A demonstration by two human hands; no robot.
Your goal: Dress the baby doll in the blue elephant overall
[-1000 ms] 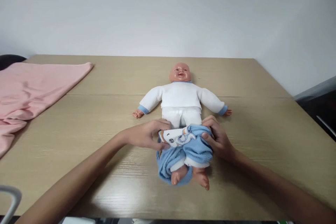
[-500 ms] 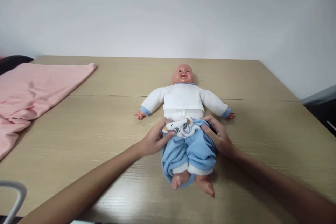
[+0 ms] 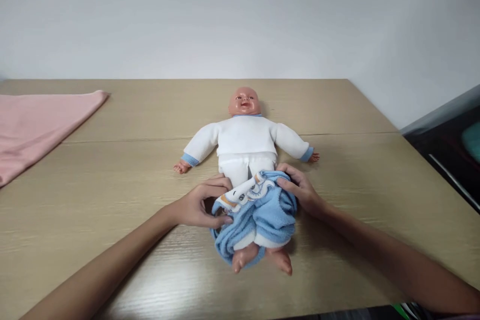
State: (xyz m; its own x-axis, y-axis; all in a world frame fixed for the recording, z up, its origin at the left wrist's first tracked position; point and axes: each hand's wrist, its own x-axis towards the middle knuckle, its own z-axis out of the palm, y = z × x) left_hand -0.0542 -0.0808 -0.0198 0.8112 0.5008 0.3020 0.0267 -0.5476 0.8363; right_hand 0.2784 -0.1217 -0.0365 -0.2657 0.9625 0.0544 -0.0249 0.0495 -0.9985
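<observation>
A baby doll [image 3: 245,135] in a white top with blue cuffs lies on its back, head away from me. Blue fleece pants [image 3: 275,210] with a white animal-face patch are bunched around its legs, and the white body shows above the waistband. The waistband slants, lower on the left side. My right hand [image 3: 302,192] pinches the waistband's right side between thumb and fingers. At the left edge of the pants, my left hand [image 3: 200,202] has thumb and fingers apart, the thumb touching the blue cloth and the fingertips beside the doll's hip. Both bare feet stick out below.
A pink cloth [image 3: 41,130] lies on the left of the wooden table [image 3: 150,160]. A pale wall [image 3: 225,20] stands behind. Off the table's right edge is a dark object [image 3: 450,150], and something green [image 3: 401,310] shows at the bottom right.
The pants' left side has slipped lower, baring more of the white body. My left hand has loosened and spread its fingers; my right hand keeps its hold. The view has shifted right.
</observation>
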